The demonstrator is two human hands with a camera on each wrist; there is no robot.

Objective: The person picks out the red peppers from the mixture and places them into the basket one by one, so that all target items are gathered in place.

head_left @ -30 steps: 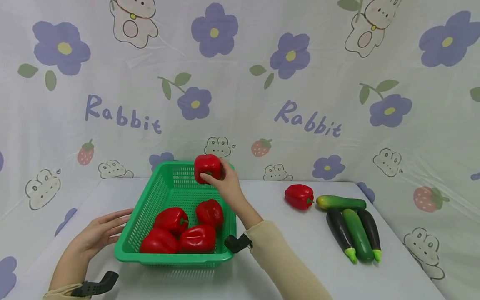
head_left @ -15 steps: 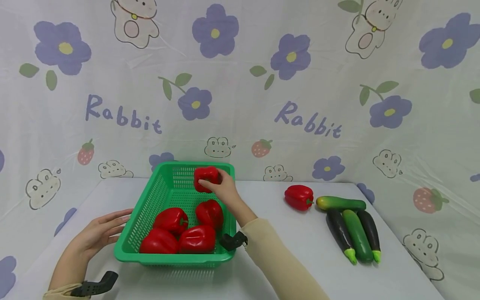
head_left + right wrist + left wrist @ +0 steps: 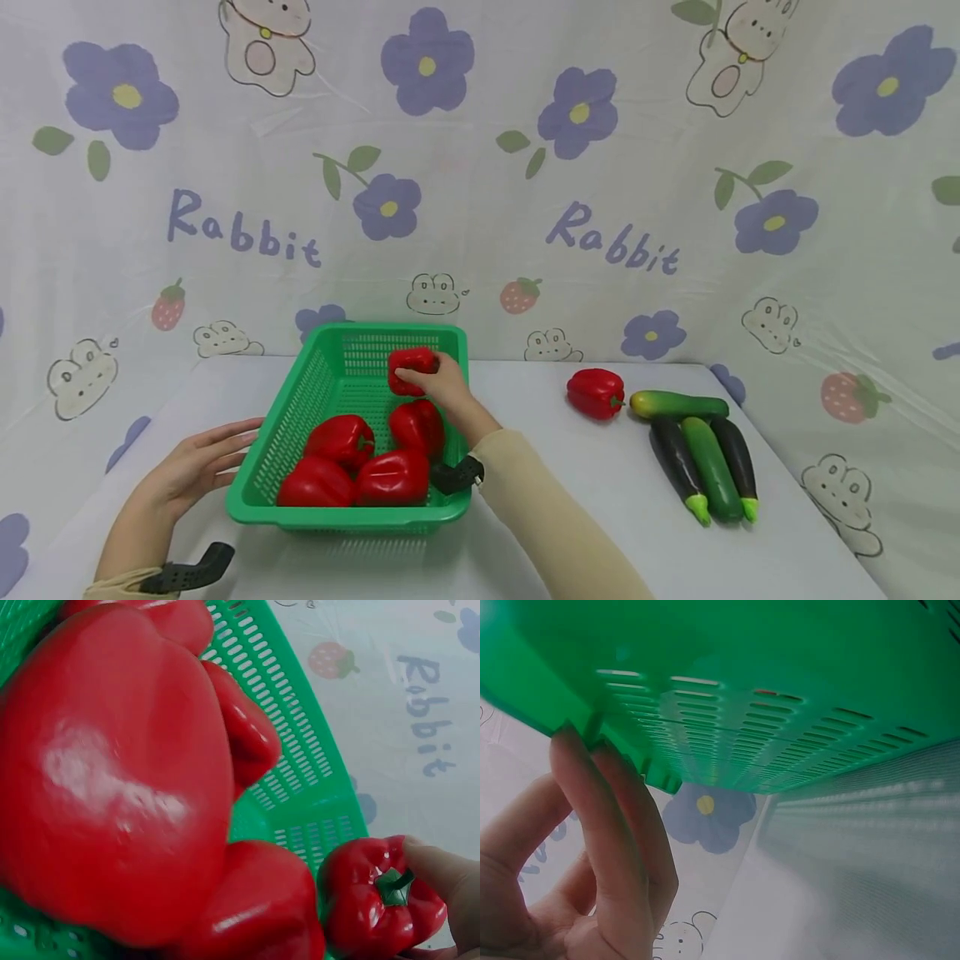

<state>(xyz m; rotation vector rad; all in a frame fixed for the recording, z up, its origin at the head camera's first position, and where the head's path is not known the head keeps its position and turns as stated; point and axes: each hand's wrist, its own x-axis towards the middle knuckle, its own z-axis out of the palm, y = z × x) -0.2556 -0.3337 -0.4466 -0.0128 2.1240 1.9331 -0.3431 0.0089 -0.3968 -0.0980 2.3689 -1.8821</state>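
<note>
My right hand (image 3: pixel 452 390) grips a red bell pepper (image 3: pixel 409 359) inside the far right part of the green basket (image 3: pixel 345 516). In the right wrist view, the thumb lies beside that pepper's green stem (image 3: pixel 395 886). Several more red bell peppers, among them this front one (image 3: pixel 393 477), fill the near half of the basket. On the other side, my left hand (image 3: pixel 191 468) has its fingers extended against the basket's left side. The left wrist view has those fingertips (image 3: pixel 568 739) right at the underside of the rim.
Another red bell pepper (image 3: pixel 596 393) lies on the white table (image 3: pixel 570 483) to the right of the basket. Beside it are a yellow-tipped green cucumber-like vegetable (image 3: pixel 678 405), a dark green one (image 3: pixel 711 471) and two eggplants (image 3: pixel 677 465). A printed cloth (image 3: pixel 480 167) hangs behind the table.
My right hand has lowered the bell pepper from rim height down into the basket, toward the peppers there. The left hand and the basket have stayed in place.
</note>
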